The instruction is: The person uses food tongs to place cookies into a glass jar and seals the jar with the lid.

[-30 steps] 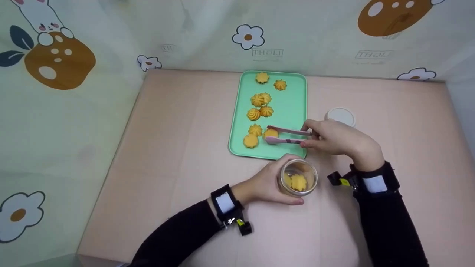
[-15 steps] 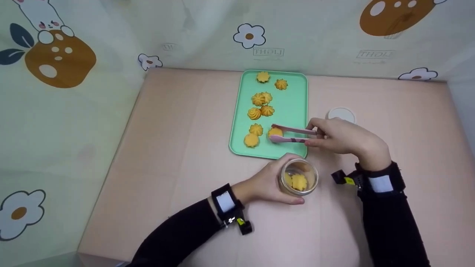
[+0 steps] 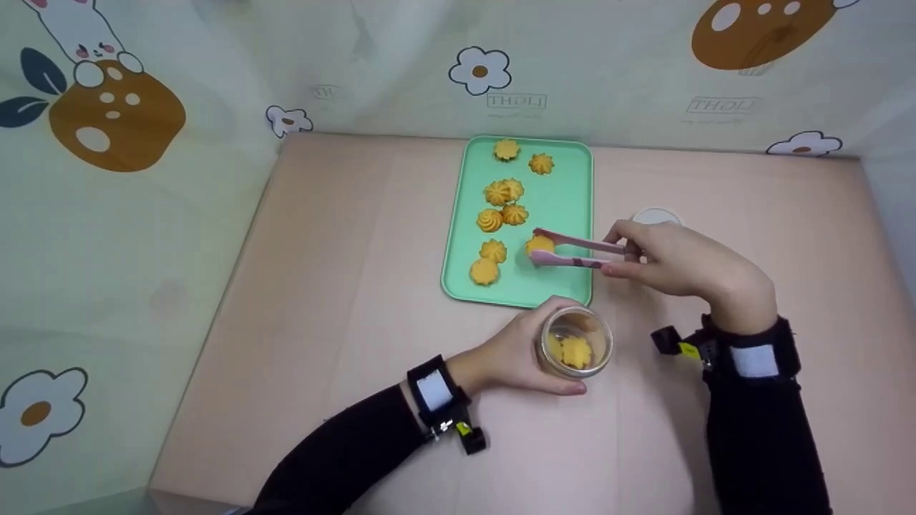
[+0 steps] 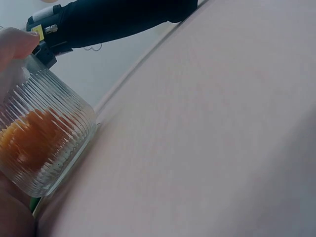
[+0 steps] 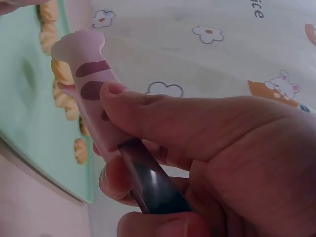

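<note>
In the head view my right hand (image 3: 687, 261) pinches pink tongs (image 3: 581, 262), their tips on either side of a yellow cookie (image 3: 539, 245) over the right part of the green tray (image 3: 458, 236). The right wrist view shows the thumb on one striped arm of the tongs (image 5: 91, 79), with the cookie (image 5: 61, 72) between the tips. My left hand (image 3: 515, 354) grips a clear glass jar (image 3: 600, 343) in front of the tray. Inside it lie cookies (image 3: 575, 352); in the left wrist view the ribbed jar (image 4: 74, 101) stands on the table, thumb against its side.
Several more cookies (image 3: 489, 220) lie on the tray, mostly along its left half. A white round lid (image 3: 655, 215) rests right of the tray, partly behind my right hand. A patterned curtain (image 3: 386, 71) rises behind the pink table (image 3: 343, 286).
My right hand has moved to the right and slightly toward the back, and the cookie between the tongs has gone with it. My left hand and the jar have stayed put.
</note>
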A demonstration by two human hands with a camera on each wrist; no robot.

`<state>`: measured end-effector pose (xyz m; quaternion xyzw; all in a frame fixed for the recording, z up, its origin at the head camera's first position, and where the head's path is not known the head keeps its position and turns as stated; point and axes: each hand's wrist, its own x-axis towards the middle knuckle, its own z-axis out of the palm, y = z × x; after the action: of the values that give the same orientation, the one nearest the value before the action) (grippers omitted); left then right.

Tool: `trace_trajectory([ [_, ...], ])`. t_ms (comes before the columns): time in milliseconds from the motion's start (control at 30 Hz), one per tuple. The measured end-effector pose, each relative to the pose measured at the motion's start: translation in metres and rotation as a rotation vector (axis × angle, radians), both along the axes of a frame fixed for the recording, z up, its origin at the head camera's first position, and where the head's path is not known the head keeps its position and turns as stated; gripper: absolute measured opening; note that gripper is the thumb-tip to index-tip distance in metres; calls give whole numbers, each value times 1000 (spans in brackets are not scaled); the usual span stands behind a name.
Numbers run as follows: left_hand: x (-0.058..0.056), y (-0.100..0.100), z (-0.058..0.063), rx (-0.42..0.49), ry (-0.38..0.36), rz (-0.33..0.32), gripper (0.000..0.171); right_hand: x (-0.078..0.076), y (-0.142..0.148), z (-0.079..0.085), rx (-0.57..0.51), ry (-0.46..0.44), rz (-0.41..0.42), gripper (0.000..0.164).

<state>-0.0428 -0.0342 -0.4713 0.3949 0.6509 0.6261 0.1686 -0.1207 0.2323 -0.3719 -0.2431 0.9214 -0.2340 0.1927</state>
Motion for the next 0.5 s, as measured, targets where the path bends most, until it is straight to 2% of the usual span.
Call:
trace_trajectory([
  [100,1,-1,6,-12,-6,3,84,7,6,10,2,18,-16,29],
  [167,0,-1,2,-12,-11,5,84,12,11,18,-2,40,-16,29],
  [400,-4,5,-27,-8,-27,11,93,37,26,47,29,79,-29,29],
  [500,-6,6,-32,-11,-13,12,93,50,32,57,46,105,-43,29],
])
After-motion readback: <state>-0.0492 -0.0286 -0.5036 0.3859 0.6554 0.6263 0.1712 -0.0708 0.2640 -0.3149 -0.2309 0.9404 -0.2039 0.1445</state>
